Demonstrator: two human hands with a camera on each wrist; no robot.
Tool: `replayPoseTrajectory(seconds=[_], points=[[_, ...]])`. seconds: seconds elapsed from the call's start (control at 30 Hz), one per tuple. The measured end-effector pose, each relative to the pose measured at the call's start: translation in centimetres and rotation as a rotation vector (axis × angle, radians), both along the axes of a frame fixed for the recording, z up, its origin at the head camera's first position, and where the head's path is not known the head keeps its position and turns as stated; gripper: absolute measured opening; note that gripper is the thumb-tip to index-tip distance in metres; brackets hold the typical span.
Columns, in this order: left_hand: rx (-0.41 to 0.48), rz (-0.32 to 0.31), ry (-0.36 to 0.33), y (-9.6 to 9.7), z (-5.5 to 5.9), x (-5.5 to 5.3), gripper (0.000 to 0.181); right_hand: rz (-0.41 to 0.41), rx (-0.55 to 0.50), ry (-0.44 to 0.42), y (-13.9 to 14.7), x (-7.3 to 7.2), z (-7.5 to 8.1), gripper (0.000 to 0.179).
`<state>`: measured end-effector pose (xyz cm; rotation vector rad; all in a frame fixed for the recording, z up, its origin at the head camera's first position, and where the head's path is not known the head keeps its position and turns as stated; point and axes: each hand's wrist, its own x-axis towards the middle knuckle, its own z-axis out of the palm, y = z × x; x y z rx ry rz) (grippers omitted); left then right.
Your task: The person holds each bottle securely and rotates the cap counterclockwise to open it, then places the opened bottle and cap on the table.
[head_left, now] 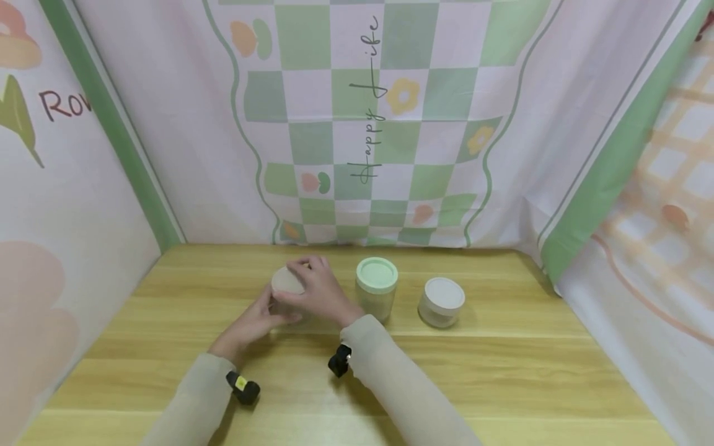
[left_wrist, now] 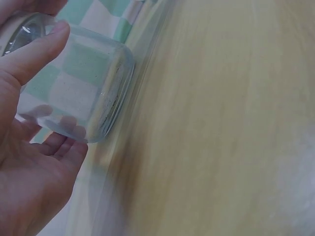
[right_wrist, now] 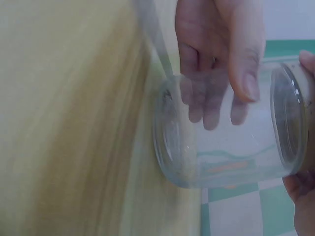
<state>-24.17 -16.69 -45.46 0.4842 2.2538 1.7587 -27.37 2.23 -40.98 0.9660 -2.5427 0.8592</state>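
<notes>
Glass jar [head_left: 290, 308] held about upright, my left hand [head_left: 253, 322] low on its wall, my right hand [head_left: 320, 288] at its lid [head_left: 287, 280]

From the head view, the jar is at the left part of the table [head_left: 474, 384], directly between my hands. Its long axis runs up and down, lid on top. My right hand is the nearer one to the lid, gripping its edge from above; my left is nearer the base, thumb and fingers around the glass. To the right of my hands stand a green-lidded jar [head_left: 377, 300] and, farther over, a low white-lidded jar [head_left: 440, 306].

From my left wrist, the jar's axis runs slantwise across the view, base to the right, lid toward the upper left edge. My left thumb lies on the near wall, my fingers on the opposite one.

From my right wrist, the axis lies almost level, base left and lid right. My right fingertips hold the lid's rim at the view's edge, while my left fingers show through the clear glass. I cannot tell whether the base touches the wood
</notes>
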Motion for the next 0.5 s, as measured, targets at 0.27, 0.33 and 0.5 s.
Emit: replayPoseTrajectory(seconds=[0.27, 0.33, 0.5], points=[[0.048, -0.034, 0.003, 0.0, 0.0, -0.1, 0.100, 0.100, 0.048, -0.015, 0.1, -0.6, 0.7, 0.064], [0.044, -0.037, 0.007, -0.1, 0.1, -0.1, 0.100, 0.111, 0.055, -0.030, 0.1, -0.7, 0.8, 0.064], [0.031, -0.036, 0.001, -0.2, 0.0, -0.2, 0.101, 0.139, 0.079, -0.075, 0.3, -0.9, 1.2, 0.065]])
